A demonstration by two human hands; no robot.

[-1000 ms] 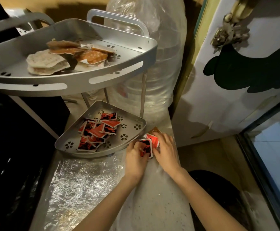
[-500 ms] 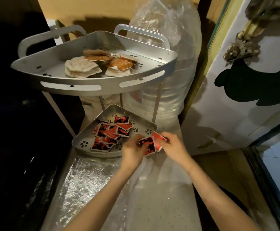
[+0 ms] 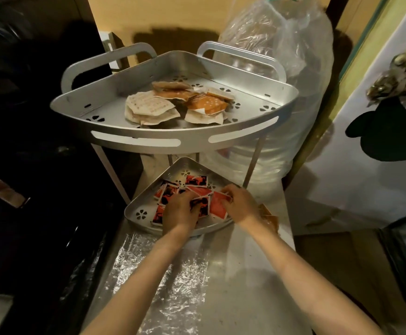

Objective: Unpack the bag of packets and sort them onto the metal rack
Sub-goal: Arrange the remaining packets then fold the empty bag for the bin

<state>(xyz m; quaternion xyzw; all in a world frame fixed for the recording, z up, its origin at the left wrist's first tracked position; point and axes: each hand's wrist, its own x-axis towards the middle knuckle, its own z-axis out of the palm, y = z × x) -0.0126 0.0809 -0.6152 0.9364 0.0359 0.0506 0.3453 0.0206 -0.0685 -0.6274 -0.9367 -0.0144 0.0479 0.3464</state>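
A two-tier metal corner rack stands on the counter. Its upper shelf [image 3: 148, 139] carries several tan and orange packets [image 3: 173, 105]. On the lower shelf [image 3: 139, 215] lies a pile of red-and-black packets [image 3: 195, 181]. My left hand [image 3: 179, 211] rests palm down over that pile, fingers curled on a red-and-black packet [image 3: 200, 206]. My right hand [image 3: 239, 205] is just to the right, pinching a red packet [image 3: 217, 207] at the shelf's right edge. Both hands are over the lower shelf. A few orange packets [image 3: 268, 216] lie on the counter behind my right wrist.
A crinkled clear plastic bag [image 3: 173, 281] lies flat on the steel counter in front of the rack. A big clear water bottle wrapped in plastic [image 3: 281, 76] stands behind the rack on the right. A white door [image 3: 366, 165] is at right, a dark surface at left.
Both hands carried the red packets from the counter forward and left onto the lower shelf. The camera view rose and shifted, showing more of the upper shelf.
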